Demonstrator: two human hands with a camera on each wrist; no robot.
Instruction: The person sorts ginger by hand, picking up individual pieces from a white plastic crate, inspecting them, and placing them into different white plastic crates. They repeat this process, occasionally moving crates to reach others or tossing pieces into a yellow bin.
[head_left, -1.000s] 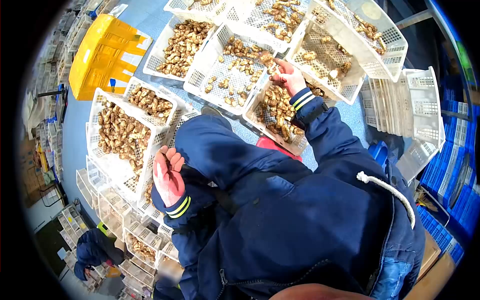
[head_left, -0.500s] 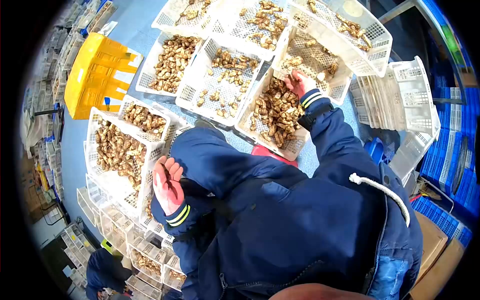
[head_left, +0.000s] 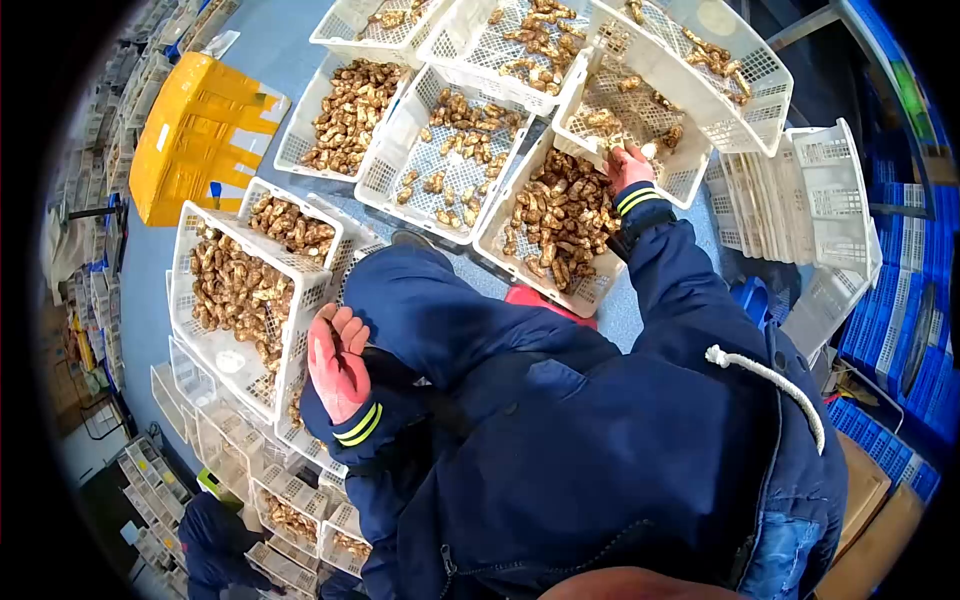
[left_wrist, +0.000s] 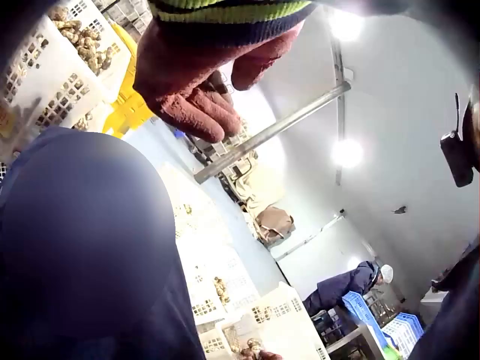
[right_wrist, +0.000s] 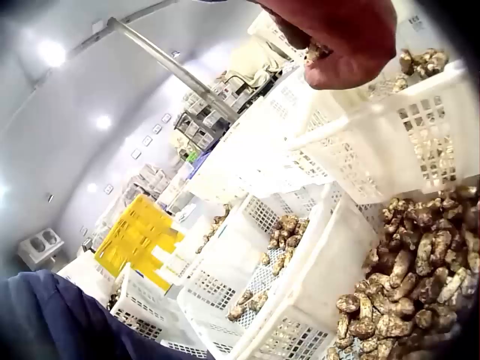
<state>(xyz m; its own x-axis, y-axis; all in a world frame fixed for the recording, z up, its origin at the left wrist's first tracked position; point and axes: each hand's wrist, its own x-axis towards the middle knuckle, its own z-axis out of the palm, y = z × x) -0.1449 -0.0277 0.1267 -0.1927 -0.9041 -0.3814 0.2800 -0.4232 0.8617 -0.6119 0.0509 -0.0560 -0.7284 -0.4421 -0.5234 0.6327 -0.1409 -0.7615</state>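
My right hand (head_left: 628, 168) reaches over the far right rim of a white crate (head_left: 490, 238) of brown-and-white knobbly mushrooms (head_left: 560, 215), at the near edge of a sparsely filled crate (head_left: 690, 185). In the right wrist view its curled fingers hold a small mottled mushroom (right_wrist: 318, 52). My left hand (head_left: 338, 365) hangs palm up, fingers loosely bent, beside a crate of mushrooms (head_left: 240, 285) at the left. The left wrist view shows that hand (left_wrist: 199, 82) above the floor, away from the crates, with no mushroom visible in it.
More crates stand ahead, one with scattered mushrooms (head_left: 375, 185). A yellow box (head_left: 195, 140) stands at the left, with nested white crates (head_left: 790, 195) at the right. Another person (head_left: 215, 540) is at lower left, and one (left_wrist: 345, 289) stands farther off.
My right hand has moved right, from the corner of the middle crate to the sparsely filled crate's near edge. The left hand stays palm up. The head view has shifted slightly.
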